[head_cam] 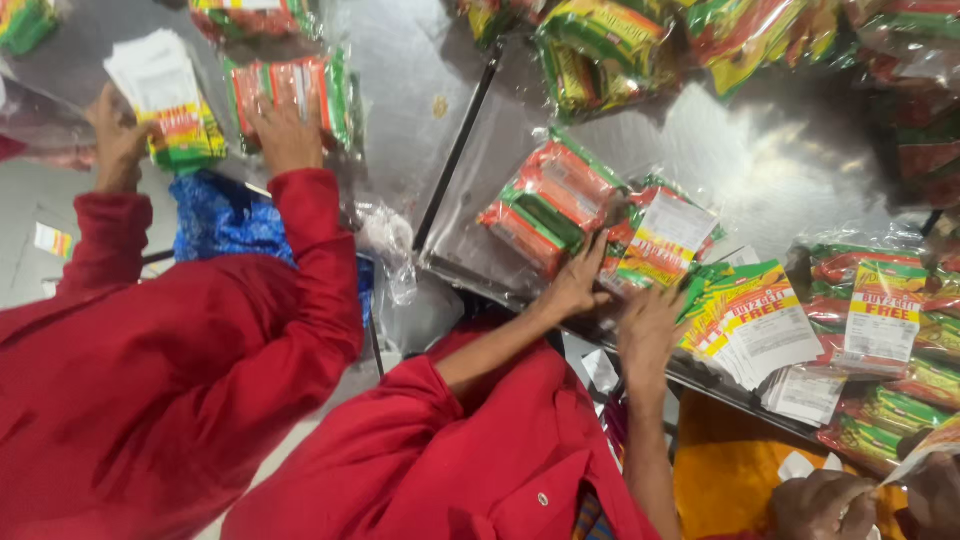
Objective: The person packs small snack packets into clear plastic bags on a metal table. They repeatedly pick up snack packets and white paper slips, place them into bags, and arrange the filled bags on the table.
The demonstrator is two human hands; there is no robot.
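Left hand [822, 505]: low at the bottom edge, fingers curled narrow and pinching the lower corner of a white leaflet [918, 455].
Right hand [938, 492]: cut off by the frame corner, just under the leaflet; its grip could not be told.
Table edge [700, 375]: ran slanted just above both hands, crowded with a fanned leaflet stack [760, 325] and wrapped packs [868, 432].
Open room: only the orange cloth [725, 465] beside the left hand.
Co-worker's hands [648, 330]: pressed on the stack's edge, well apart.

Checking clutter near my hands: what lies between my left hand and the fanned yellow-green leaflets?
Head view: a small stack of white leaflets lies between the left hand and the fanned leaflets.
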